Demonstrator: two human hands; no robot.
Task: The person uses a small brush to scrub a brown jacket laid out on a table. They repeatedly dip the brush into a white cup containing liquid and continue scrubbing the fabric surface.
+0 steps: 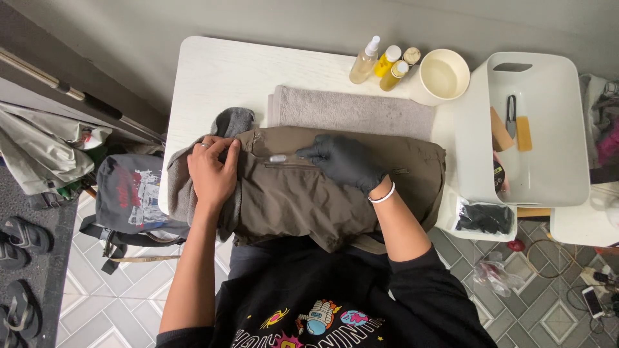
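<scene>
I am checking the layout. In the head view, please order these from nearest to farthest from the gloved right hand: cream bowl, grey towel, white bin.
From the right hand:
1. grey towel, just behind it.
2. cream bowl, back right.
3. white bin, far right.

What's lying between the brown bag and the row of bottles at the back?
A folded grey towel lies flat between the brown bag and the bottles, as the head view shows.

The bare left hand [213, 171] lies palm down with its fingers curled and a ring on one finger, while the black-gloved right hand [345, 161], a white band at its wrist, reaches leftward with fingertips pinched together.
</scene>
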